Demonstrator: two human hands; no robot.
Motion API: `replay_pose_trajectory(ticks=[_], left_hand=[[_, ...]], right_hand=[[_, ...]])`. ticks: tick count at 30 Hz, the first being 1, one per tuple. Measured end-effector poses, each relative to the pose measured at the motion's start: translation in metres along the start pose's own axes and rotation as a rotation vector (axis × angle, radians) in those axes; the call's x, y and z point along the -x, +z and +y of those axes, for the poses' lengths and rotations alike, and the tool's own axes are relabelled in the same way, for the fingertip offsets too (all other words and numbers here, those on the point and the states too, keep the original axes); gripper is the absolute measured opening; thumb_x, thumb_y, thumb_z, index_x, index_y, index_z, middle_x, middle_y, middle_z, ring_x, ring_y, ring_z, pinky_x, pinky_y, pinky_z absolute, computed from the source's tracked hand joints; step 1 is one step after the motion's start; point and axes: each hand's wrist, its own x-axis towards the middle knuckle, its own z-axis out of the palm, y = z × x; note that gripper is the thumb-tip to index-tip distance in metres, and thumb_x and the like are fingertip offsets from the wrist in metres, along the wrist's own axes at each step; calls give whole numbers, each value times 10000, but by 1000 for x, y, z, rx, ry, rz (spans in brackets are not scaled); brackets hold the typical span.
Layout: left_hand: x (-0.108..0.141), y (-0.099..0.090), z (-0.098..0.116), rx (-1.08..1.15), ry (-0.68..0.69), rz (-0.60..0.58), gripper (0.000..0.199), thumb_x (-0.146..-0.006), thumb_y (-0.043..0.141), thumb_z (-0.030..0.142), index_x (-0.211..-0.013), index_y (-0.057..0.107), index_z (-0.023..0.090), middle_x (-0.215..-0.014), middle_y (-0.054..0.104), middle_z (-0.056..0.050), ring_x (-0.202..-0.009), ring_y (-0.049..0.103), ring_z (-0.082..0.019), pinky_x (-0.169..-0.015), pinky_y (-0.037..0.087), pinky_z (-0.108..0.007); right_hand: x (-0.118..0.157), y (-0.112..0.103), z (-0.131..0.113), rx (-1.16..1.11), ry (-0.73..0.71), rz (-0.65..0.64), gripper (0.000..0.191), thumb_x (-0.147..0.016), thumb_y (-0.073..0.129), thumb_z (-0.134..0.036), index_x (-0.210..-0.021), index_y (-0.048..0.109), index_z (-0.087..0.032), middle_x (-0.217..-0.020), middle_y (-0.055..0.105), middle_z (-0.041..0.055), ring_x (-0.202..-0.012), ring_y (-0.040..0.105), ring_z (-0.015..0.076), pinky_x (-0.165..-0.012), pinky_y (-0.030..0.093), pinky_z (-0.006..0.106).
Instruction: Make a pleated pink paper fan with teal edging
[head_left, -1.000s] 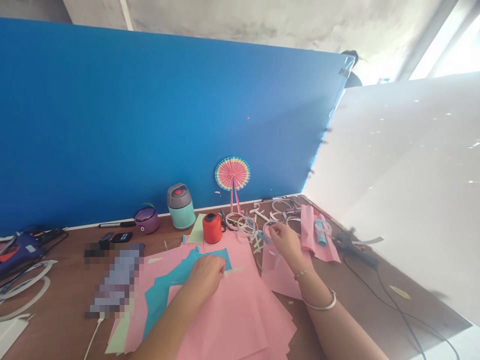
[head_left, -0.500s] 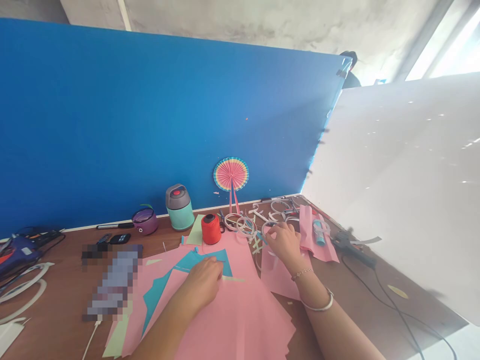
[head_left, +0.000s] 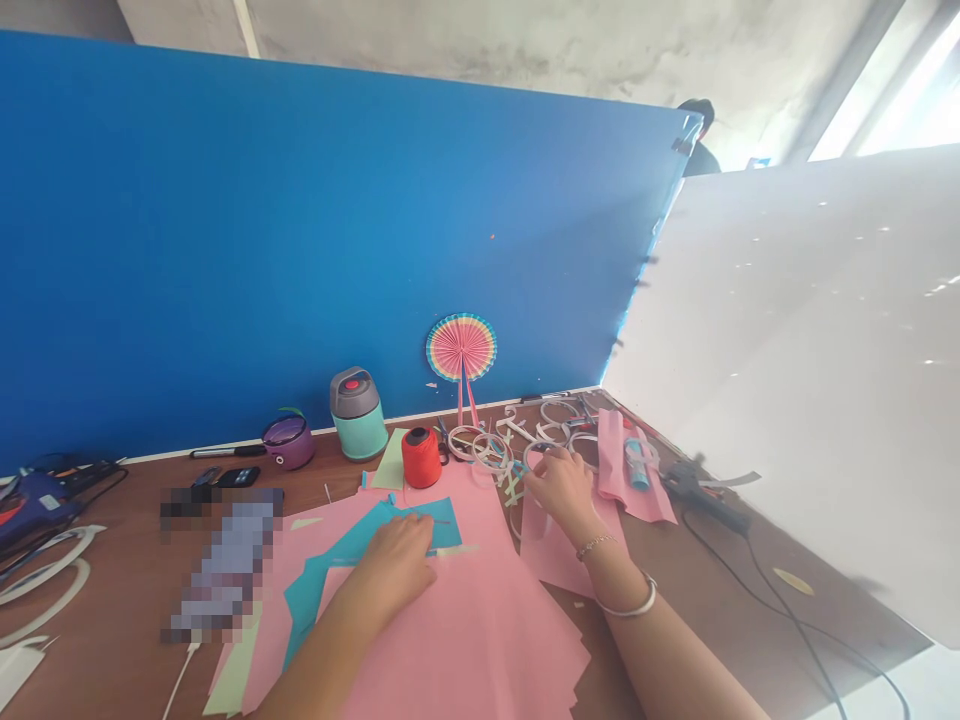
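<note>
While the left hand [head_left: 397, 555] lies over the stack of pink paper [head_left: 480, 640], its fingers bend downward with the tips hidden, so I cannot tell whether they pinch the pale strip [head_left: 459, 549] that pokes out at three o'clock. Blue paper [head_left: 346, 547] shows beneath this hand from nine o'clock round to one. At two o'clock from it, the right hand [head_left: 559, 490] curls its fingers close together beside a white ring [head_left: 534, 450]; whether they grip anything is unclear. A smaller pink sheet [head_left: 551, 550] lies below its wrist, toward six o'clock.

Just past twelve o'clock from the left hand stands a red spool [head_left: 421, 460]. A pleated fan [head_left: 461, 345] leans on the blue panel [head_left: 300, 220] at about half past twelve from the spool, with a turquoise flask [head_left: 360, 430] at ten o'clock. At three o'clock from the right hand lies a dark corded tool [head_left: 709, 497].
</note>
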Motion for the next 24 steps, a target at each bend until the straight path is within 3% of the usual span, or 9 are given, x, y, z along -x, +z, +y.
replay_pose_trajectory(ticks=[3,7,10,15,21,24], left_hand=[[0,1,-3,14,-16,27,163,-631,490,66,-630,466,226,-776,608,-38,-752,561,-226,-664,361,-308],[-1,0,-8,45,-10,61,145,-631,501,81,-648,520,223,-804,625,-54,-825,573,-261,-700,375,-329],[-4,-1,-11,190,21,115,159,-667,504,117,-755,594,215,-910,648,-59,-912,577,-271,-752,390,-337],[-20,5,-9,448,77,196,228,-756,500,220,-939,634,204,-1005,652,-37,-961,587,-218,-808,427,-297],[-35,13,-8,796,54,250,460,-711,621,298,-1144,577,151,-1018,648,-91,-953,589,-213,-826,457,-335],[-37,14,-9,912,44,232,485,-729,615,368,-1148,567,129,-983,658,-96,-926,597,-209,-807,472,-335]], right_hand=[[-5,-9,-3,-357,19,40,137,-673,521,-236,-546,543,-187,-945,619,87,-933,533,256,-788,374,366],[0,-22,-14,-865,-3,-74,160,-679,477,-252,-543,423,-188,-1144,594,85,-859,557,210,-660,395,301],[10,-30,-27,-1012,-59,-155,148,-678,460,-224,-560,375,-199,-1004,645,67,-818,544,196,-634,387,287],[29,-39,-51,-958,-171,-337,140,-748,497,-282,-629,486,-209,-657,547,0,-589,470,140,-532,356,264],[42,-34,-63,-809,-364,-427,132,-761,493,-202,-713,617,-201,-750,631,21,-690,545,152,-575,400,260],[43,-28,-61,-765,-421,-457,146,-724,514,-127,-697,635,-204,-729,653,7,-687,542,147,-616,404,269]])
